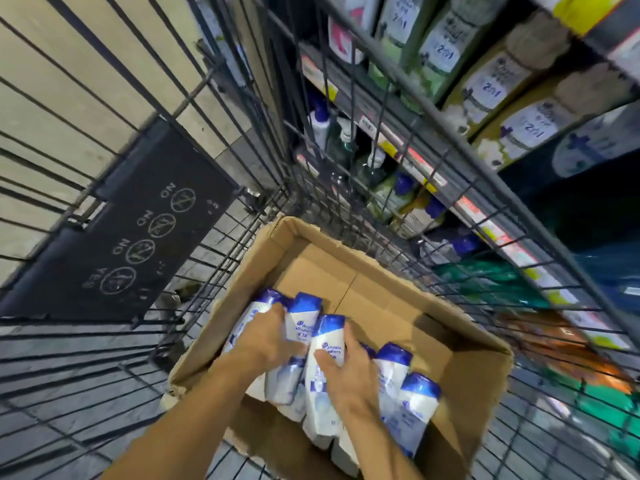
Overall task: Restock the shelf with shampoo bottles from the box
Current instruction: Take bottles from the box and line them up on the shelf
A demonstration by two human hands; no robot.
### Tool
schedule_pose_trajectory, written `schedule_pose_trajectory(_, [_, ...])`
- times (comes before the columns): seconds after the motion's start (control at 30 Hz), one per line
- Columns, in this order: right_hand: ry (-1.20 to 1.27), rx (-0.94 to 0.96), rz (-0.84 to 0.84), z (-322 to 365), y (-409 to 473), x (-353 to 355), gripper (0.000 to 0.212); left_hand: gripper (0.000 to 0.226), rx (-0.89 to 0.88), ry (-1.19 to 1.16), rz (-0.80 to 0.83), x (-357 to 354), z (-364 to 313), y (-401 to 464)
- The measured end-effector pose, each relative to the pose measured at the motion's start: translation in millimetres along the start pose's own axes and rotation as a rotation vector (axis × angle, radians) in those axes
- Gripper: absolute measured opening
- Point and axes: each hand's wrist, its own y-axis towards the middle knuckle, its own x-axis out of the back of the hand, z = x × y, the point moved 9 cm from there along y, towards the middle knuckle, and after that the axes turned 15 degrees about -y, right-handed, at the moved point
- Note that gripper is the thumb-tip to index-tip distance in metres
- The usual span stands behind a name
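Cardboard box, each hand's grip around a white shampoo bottle.

This is a shop aisle, in the toiletries section. From twelve to three o'clock runs tiered shelving packed with rows of bottles facing outward, many with printed labels, and coloured price strips run along each shelf edge. In front stands a wire shopping trolley, its fold-down child-seat flap at nine o'clock printed with "NO" and "YES" safety pictograms. At six o'clock a cardboard box of identical white, blue-capped shampoo bottles sits in the trolley basket. Pale floor tiles show through the wires at ten o'clock.
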Motion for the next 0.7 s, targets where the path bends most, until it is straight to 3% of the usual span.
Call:
schedule_pose_trajectory(0.1, [0.012,0.027,0.103,-3,0,-12,0.080,0.047,0.029,-0.017,0.005,5,24,-14])
schedule_pose_trajectory(0.3, [0.180,0.107,0.019,-2,-20,11,0.064,0.050,-0.074,-0.113,0.053,6,3,-52])
schedule_pose_trajectory(0.47, [0.284,0.271,-0.090,20,-53,95,0.052,0.056,-0.226,-0.132,-0.003,37,-59,-87])
schedule_pose_trajectory(0.6, [0.334,0.404,-0.230,40,-94,178,0.066,0.046,-0.411,-0.094,-0.103,62,-136,-144])
schedule_pose_trajectory(0.7, [0.366,0.516,-0.310,47,-143,250,0.064,0.046,-0.525,-0.229,-0.146,65,-200,-205])
